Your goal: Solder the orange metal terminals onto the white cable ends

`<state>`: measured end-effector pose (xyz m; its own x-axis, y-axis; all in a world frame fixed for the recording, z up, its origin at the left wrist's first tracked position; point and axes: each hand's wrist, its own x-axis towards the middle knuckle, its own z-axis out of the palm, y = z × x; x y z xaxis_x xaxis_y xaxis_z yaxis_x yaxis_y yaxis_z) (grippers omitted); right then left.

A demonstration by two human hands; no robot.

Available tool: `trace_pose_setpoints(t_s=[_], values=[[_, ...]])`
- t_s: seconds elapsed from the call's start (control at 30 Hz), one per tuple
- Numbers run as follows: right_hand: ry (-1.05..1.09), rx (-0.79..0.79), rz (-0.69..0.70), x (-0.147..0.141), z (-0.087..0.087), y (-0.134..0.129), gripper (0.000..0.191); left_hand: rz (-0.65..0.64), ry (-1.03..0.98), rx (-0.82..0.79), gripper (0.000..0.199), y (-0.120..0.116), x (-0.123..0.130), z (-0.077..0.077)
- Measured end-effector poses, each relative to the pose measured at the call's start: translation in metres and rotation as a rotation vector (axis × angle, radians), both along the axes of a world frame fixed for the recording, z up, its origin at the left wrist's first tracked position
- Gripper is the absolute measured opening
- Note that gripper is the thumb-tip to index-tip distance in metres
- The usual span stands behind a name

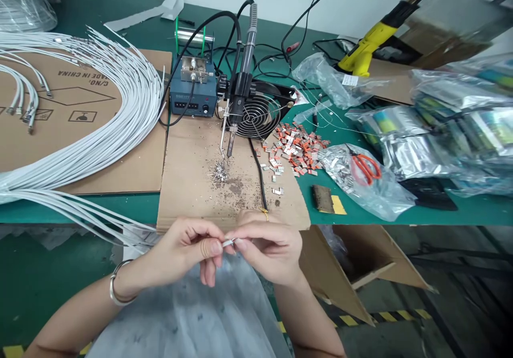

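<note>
The left hand (200, 248) is closed in a pinch, thumb against index finger, gripping a short white wire piece (227, 243). The right hand (272, 246) is likewise pinched, thumb and index finger closed on the opposite end of this piece; the detail at that tip is too small to tell. The piece lies between the two hands, just beyond the near edge of the cardboard mat (192, 200).

Directly ahead of the hands, a soldering iron (238, 101) is mounted tip down above a heap of debris (219, 174). A blue control unit (190, 104) stands ahead of the left hand. Ahead and to the right of the right hand are a fan (256, 116) and a pile of orange-and-metal connectors (300, 148); nearer on that side is a brown sponge (322, 199). Left of the left hand runs a bundle of white cables (134, 112).
</note>
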<state>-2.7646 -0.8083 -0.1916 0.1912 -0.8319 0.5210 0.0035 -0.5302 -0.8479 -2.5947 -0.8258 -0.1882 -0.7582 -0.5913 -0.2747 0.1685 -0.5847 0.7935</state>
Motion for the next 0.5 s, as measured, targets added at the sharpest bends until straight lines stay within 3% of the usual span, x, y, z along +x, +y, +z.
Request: trace_pose_setpoints(t_s=[0.1, 0.2, 0.27, 0.37, 0.43, 0.5], values=[[0.026, -0.061, -0.033, 0.001, -0.001, 0.001, 0.036, 0.016, -0.017, -0.019, 0.031, 0.001, -0.001, 0.0], [-0.002, 0.038, -0.032, 0.0, -0.003, 0.003, 0.038, 0.037, -0.077, -0.072, 0.034, 0.002, -0.002, 0.001], [-0.091, 0.189, 0.028, 0.0, -0.006, 0.003, 0.028, 0.037, -0.131, -0.12, 0.033, 0.002, -0.002, 0.002], [-0.293, 0.565, 0.279, 0.001, -0.011, 0.0, 0.009, 0.02, -0.221, -0.274, 0.023, 0.0, -0.001, 0.006], [-0.365, 0.725, 0.409, 0.0, -0.013, -0.002, 0.02, 0.009, -0.255, -0.362, 0.018, 0.0, 0.001, 0.007], [-0.337, 0.752, 0.395, -0.002, -0.012, -0.003, 0.019, 0.024, -0.268, -0.375, 0.018, 0.0, 0.002, 0.008]])
